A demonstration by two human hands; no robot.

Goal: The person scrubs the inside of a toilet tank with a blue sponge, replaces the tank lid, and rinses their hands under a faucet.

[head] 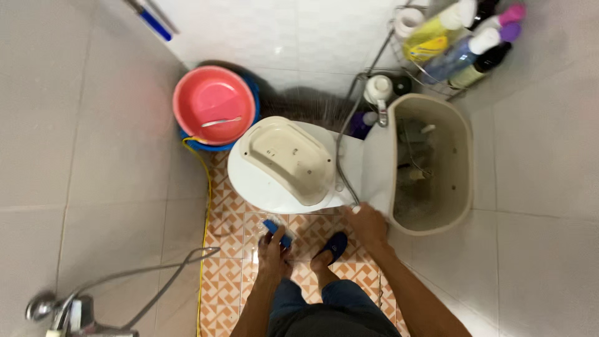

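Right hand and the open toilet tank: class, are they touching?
Touching. The head view shows the right hand resting on the front rim of the open toilet tank, its fingers against the edge with no gap visible.

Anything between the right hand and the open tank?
Nothing visible. The right hand rests on the near edge of the open tank, with no object between them. The hose runs to the left of it, along the toilet. The left hand holds a blue object lower down.

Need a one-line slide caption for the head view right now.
Left hand holds a blue object while right hand rests on the open toilet tank.
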